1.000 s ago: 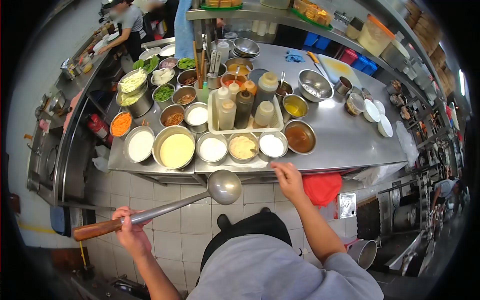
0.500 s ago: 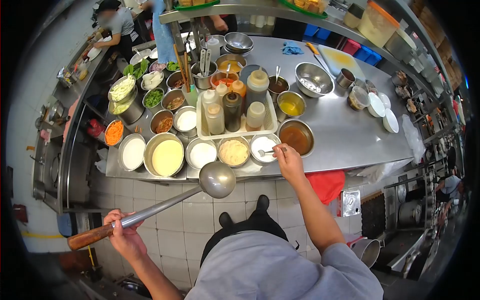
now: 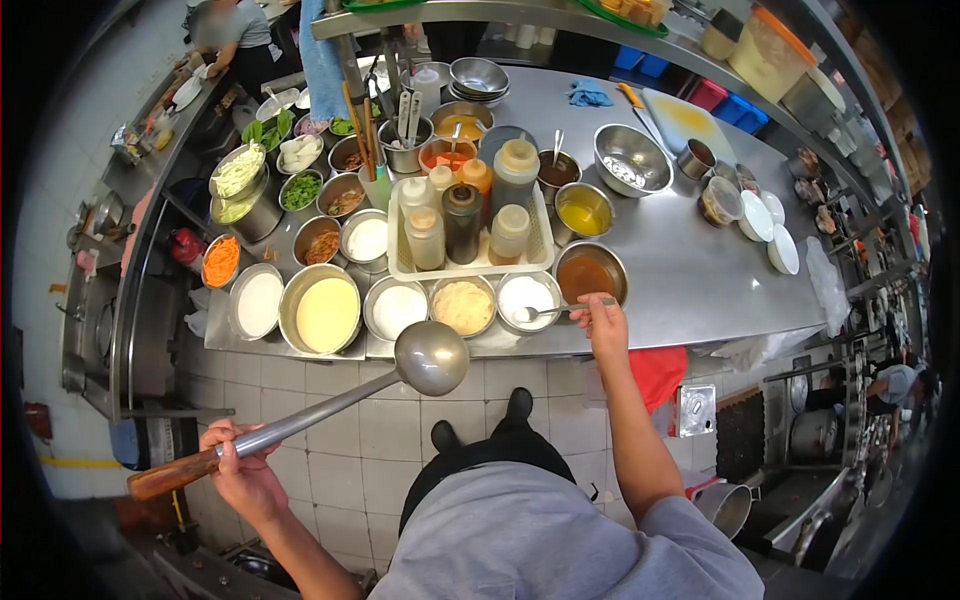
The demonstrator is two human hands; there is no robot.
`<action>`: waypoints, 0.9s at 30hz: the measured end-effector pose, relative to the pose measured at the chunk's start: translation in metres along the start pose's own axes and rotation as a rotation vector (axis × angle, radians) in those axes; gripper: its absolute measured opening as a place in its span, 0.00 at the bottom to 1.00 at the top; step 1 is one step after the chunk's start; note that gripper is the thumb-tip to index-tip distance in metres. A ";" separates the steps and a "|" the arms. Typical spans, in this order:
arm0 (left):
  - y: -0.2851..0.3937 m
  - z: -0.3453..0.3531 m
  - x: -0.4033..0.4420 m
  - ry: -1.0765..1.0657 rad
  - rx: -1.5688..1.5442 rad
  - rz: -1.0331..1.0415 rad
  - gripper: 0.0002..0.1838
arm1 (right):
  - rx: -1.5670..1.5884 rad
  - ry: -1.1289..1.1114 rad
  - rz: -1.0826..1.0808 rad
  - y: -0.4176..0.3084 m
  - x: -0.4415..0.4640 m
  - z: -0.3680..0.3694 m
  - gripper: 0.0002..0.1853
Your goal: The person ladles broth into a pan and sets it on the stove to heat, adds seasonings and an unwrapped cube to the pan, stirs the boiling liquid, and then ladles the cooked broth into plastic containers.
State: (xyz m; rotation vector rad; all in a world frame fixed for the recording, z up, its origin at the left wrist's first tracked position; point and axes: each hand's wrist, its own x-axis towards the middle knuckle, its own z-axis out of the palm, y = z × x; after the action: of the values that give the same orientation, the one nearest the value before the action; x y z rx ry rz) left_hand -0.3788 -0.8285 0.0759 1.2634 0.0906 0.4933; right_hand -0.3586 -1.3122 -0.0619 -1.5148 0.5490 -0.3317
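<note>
My left hand (image 3: 242,472) is wrapped round the shaft of a big steel ladle (image 3: 432,357), just above its wooden grip. The ladle's bowl hangs in front of the counter edge, by a container of pale tan powder (image 3: 463,303). My right hand (image 3: 602,325) pinches the handle of a small metal spoon (image 3: 540,314). The spoon's tip is at the lower part of a container of white powder (image 3: 526,292); whether it touches the powder I cannot tell. Right behind that hand stands a bowl of brown liquid (image 3: 592,272).
A white basket (image 3: 470,268) of squeeze bottles stands mid-counter. Containers of yellow liquid (image 3: 328,313), white contents and chopped vegetables (image 3: 302,192) crowd the left side. Further right are a steel bowl (image 3: 632,160), a knife and a cutting board (image 3: 688,125). Another person (image 3: 240,35) works at the upper left.
My right hand has shifted right and slightly toward me, drawing the spoon from the middle of the white powder to its near right side. The ladle stays nearly in place.
</note>
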 end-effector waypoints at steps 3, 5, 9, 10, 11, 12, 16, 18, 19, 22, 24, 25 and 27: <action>-0.001 -0.001 0.003 -0.031 -0.017 0.007 0.10 | 0.012 0.033 -0.050 -0.003 -0.003 -0.008 0.12; -0.002 -0.001 0.005 -0.050 -0.021 0.012 0.10 | -0.002 0.055 -0.046 -0.007 -0.005 -0.013 0.12; -0.003 0.000 0.008 -0.065 -0.019 0.013 0.11 | -0.024 0.084 -0.082 -0.006 -0.007 -0.022 0.13; -0.003 0.000 0.008 -0.063 -0.018 0.014 0.11 | -0.023 0.089 -0.085 -0.006 -0.007 -0.023 0.13; -0.003 0.000 0.009 -0.060 -0.016 0.014 0.11 | -0.025 0.095 -0.068 -0.007 -0.007 -0.024 0.13; -0.003 0.001 0.009 -0.062 -0.017 0.015 0.11 | -0.027 0.099 -0.050 -0.009 -0.008 -0.024 0.13; 0.000 0.002 0.011 -0.072 -0.024 0.001 0.11 | 0.000 0.105 -0.040 -0.015 -0.011 -0.023 0.13; 0.000 0.002 0.012 -0.079 -0.024 0.000 0.10 | -0.003 0.103 -0.057 -0.014 -0.011 -0.023 0.13; 0.000 0.002 0.012 -0.070 -0.019 -0.003 0.10 | -0.002 0.102 -0.058 -0.013 -0.011 -0.023 0.13; -0.002 -0.001 0.012 -0.062 -0.015 -0.001 0.10 | 0.000 0.111 -0.064 -0.012 -0.011 -0.022 0.13; -0.003 -0.002 0.012 -0.065 -0.016 0.004 0.10 | -0.016 0.114 -0.077 -0.010 -0.010 -0.022 0.13; -0.003 -0.003 0.012 -0.060 -0.019 0.000 0.10 | -0.016 0.114 -0.078 -0.010 -0.010 -0.023 0.13; -0.003 -0.004 0.012 -0.053 -0.023 -0.002 0.10 | -0.047 0.135 -0.032 -0.010 -0.009 -0.024 0.13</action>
State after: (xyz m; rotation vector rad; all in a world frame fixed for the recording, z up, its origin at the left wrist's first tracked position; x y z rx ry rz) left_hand -0.3684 -0.8204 0.0739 1.2530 0.0412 0.4575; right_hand -0.3780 -1.3280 -0.0503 -1.5558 0.6433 -0.4505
